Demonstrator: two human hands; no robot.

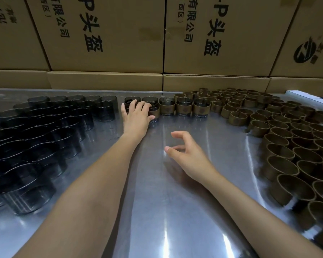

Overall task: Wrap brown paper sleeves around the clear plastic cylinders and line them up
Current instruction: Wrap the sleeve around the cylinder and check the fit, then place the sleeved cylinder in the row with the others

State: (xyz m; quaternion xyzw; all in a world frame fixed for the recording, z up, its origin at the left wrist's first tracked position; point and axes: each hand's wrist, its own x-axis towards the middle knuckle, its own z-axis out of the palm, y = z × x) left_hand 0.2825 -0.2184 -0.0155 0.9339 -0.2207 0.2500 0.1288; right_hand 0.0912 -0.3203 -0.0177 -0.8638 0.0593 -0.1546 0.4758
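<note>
Several bare clear plastic cylinders (45, 131) stand packed together on the left of the shiny metal table (175, 211). Brown paper sleeves (287, 146), empty rings, cover the right side. At the back middle a row of sleeved cylinders (184, 108) is lined up. My left hand (136, 116) reaches to the left end of that row, its fingers and thumb curled around a sleeved cylinder (154, 110) that stands on the table. My right hand (186, 155) hovers over the middle of the table, fingers loosely curled and holding nothing.
Large printed cardboard boxes (108, 34) form a wall right behind the table. A white box (309, 98) lies at the far right edge behind the sleeves. Bare metal shows between the two stocks, under my forearms.
</note>
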